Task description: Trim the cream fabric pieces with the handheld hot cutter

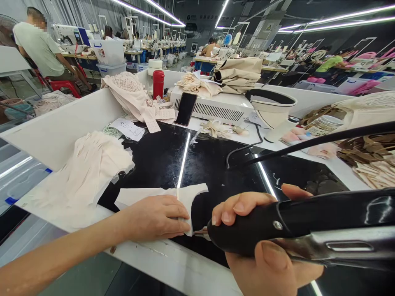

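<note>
My left hand (156,218) lies palm down on a cut piece of off-white fabric (194,197), fingers stretched out together and pressing it to the glossy black surface. In my right hand (262,255) is a black hand tool (247,230) with a metal lever along its underside, fingers and thumb wrapped round the body. Its narrow metal tip (202,233) points left and meets the fabric's right edge, close to my left fingertips. Whether the tip touches or only sits beside the cloth is hard to tell. A thin thread lies across the fabric above my left hand.
A heap of cream fabric (95,164) lies at left. Behind stand a phone (186,109), a red bottle (158,84) and a white vented box (212,109). A black cable (308,142) crosses at right. White walls (68,127) edge the table. People sit at machines beyond.
</note>
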`<state>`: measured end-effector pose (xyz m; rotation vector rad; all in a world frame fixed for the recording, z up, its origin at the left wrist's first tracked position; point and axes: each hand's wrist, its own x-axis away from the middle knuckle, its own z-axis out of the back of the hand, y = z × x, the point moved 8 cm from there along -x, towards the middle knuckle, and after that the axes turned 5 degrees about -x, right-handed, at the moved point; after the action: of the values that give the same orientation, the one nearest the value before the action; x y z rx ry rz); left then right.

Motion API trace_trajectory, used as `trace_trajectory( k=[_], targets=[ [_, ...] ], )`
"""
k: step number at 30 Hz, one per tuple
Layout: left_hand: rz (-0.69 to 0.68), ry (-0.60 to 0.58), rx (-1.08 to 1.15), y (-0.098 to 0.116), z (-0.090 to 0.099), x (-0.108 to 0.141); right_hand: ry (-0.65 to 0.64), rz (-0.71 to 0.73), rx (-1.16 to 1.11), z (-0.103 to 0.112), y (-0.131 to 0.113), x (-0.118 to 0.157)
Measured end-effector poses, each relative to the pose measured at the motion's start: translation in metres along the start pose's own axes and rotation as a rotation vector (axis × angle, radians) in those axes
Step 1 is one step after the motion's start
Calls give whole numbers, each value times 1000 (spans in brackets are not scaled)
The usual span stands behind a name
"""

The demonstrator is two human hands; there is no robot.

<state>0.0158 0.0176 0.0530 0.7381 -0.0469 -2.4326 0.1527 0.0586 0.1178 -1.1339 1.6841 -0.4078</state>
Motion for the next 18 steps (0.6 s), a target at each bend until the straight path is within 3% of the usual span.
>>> trace_trajectory(
  k=[18],
  targets=[
    [-7, -18, 8, -1, -3, -1, 9, 12, 30, 1, 2, 3]
  ],
)
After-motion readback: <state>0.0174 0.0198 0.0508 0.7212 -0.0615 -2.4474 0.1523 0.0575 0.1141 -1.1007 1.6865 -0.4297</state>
